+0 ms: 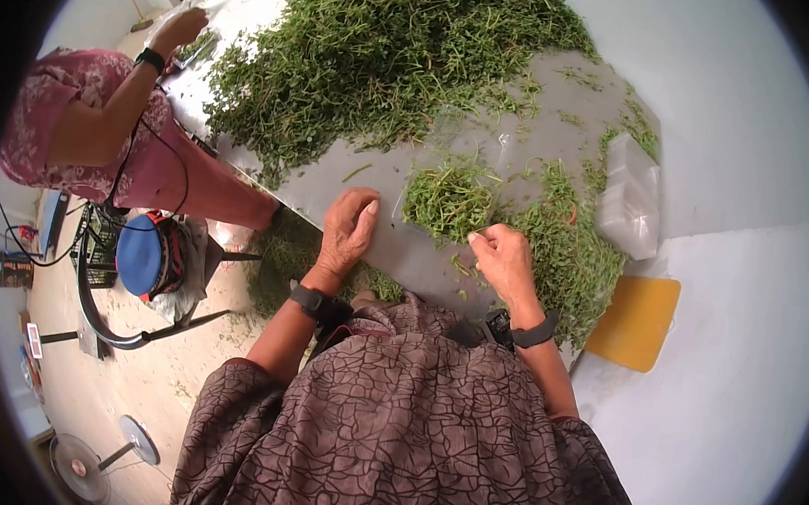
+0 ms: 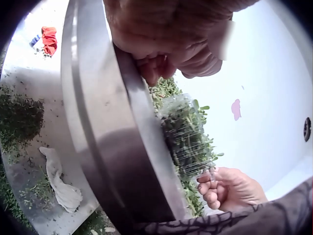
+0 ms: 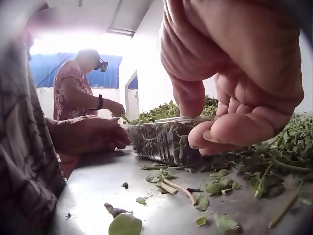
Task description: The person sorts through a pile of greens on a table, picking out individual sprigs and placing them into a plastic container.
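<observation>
A clear plastic container (image 2: 185, 142) (image 3: 154, 142) filled with leafy green stems (image 1: 446, 200) stands on the grey metal table (image 1: 391, 247). My right hand (image 1: 506, 262) (image 2: 237, 188) (image 3: 239, 73) pinches its near right corner, the thumb over the rim and the fingers at the outer wall. On the other side my left hand (image 1: 349, 231) (image 2: 171, 34) (image 3: 90, 134) rests by the table's edge with its fingers loosely bent and nothing held. In the head view a gap shows between it and the container.
A large heap of greens (image 1: 388, 50) covers the far table. More greens (image 1: 561, 233) lie at the right, beside stacked clear containers (image 1: 631, 200). A yellow board (image 1: 634, 324) is past the right edge. Another person (image 1: 91, 126) stands at the left, near a blue-topped stool (image 1: 139, 255).
</observation>
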`<state>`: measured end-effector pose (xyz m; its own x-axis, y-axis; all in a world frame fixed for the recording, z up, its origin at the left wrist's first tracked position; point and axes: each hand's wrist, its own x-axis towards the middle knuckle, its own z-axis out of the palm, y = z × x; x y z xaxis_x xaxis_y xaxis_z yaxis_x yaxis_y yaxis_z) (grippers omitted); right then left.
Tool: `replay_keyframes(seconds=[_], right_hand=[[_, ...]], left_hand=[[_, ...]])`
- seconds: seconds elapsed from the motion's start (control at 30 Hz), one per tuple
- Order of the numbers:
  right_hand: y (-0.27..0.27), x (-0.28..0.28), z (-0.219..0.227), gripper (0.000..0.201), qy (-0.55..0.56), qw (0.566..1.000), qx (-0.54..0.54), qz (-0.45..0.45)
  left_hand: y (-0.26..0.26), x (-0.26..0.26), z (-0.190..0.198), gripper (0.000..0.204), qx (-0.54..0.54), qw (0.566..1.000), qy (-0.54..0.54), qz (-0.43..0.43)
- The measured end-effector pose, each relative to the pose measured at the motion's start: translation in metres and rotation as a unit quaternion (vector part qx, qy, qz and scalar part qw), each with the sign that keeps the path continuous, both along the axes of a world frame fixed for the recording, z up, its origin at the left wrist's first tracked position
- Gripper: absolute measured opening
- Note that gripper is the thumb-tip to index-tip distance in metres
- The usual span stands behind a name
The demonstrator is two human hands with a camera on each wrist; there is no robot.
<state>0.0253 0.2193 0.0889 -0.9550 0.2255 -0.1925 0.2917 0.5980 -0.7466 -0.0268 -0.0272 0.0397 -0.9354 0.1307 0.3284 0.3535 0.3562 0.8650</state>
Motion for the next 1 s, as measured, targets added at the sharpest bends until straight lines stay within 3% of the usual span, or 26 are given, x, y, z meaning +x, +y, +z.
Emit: replay_keyframes(seconds=[0.13,0.23,0.37,0.47,0.53,0.57,0.67,0.8,0.87,1.0], right_hand=[[0.005,-0.001,-0.011,0.025,0.019,0.999,-0.029,0.004],[0.010,0.002,-0.017,0.021,0.036,0.999,-0.016,0.021],[0.016,0.015,0.003,0.018,-0.030,0.992,-0.124,0.004],[0.014,0.025,0.007,0.018,-0.048,0.989,-0.143,-0.006],[0.016,0.028,-0.003,0.018,-0.025,0.992,-0.123,0.017],[0.017,0.028,-0.007,0.017,0.004,0.994,-0.100,0.039],[0.018,0.027,-0.008,0.017,0.018,0.995,-0.079,0.053],[0.018,0.028,-0.009,0.017,0.029,0.995,-0.082,0.053],[0.019,0.030,-0.008,0.017,0.022,0.994,-0.096,0.047],[0.019,0.032,-0.014,0.017,0.031,0.991,-0.126,0.045]], left_hand=[[0.008,-0.006,0.002,0.027,0.056,0.994,-0.094,0.001],[0.015,-0.002,0.029,0.036,0.065,0.969,-0.215,-0.100],[0.010,0.010,0.035,0.037,0.027,0.964,-0.233,-0.128],[0.010,0.019,0.039,0.047,0.007,0.946,-0.296,-0.136],[0.022,0.021,0.041,0.063,-0.052,0.987,-0.113,-0.098],[0.025,0.016,0.038,0.076,-0.099,0.985,-0.095,-0.106],[0.041,0.009,0.044,0.073,-0.129,0.987,-0.012,-0.092],[0.045,0.002,0.038,0.062,-0.136,0.980,-0.014,-0.145],[0.042,0.000,0.036,0.056,-0.188,0.966,0.036,-0.176],[0.043,-0.003,0.038,0.051,-0.169,0.968,0.050,-0.176]])
